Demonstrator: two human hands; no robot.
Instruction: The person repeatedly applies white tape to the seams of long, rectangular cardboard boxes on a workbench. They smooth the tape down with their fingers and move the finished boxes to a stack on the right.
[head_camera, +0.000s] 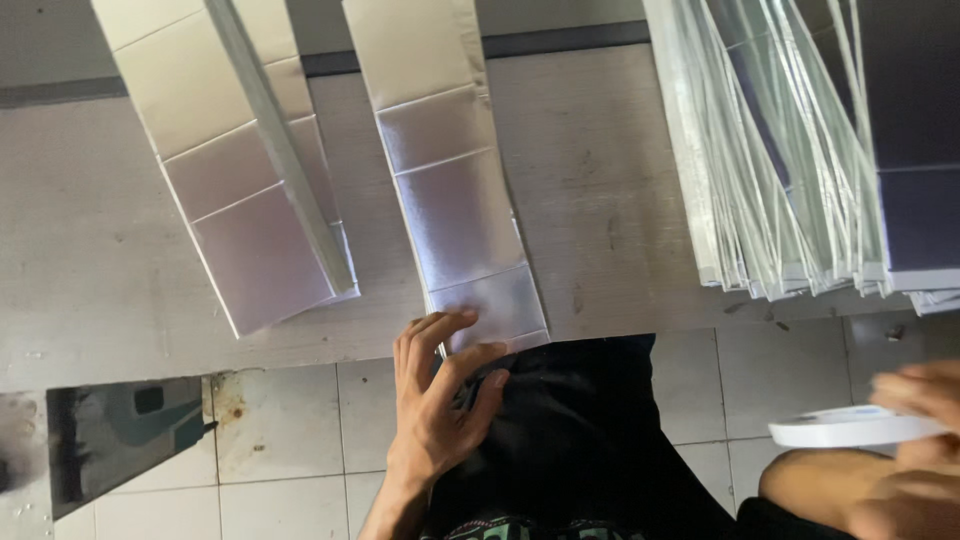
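Head view: the left hand (440, 400) steadies a long silvery foil-faced panel strip (452, 190) at the table edge while the right hand (915, 420) holds a white roll of tape (855, 428).

Left-hand fingers are spread and pressed flat on the strip's near end, which overhangs the grey worktable (600, 200) just above the lap; the right hand is closed around the roll, well apart to the right and blurred. A second foil strip (235, 190) lies to the left, and a stack of foil-edged sheets (790, 170) sits to the right. Judging from this, keeping the near end pinned flat and square would help any tape go on without wrinkles.
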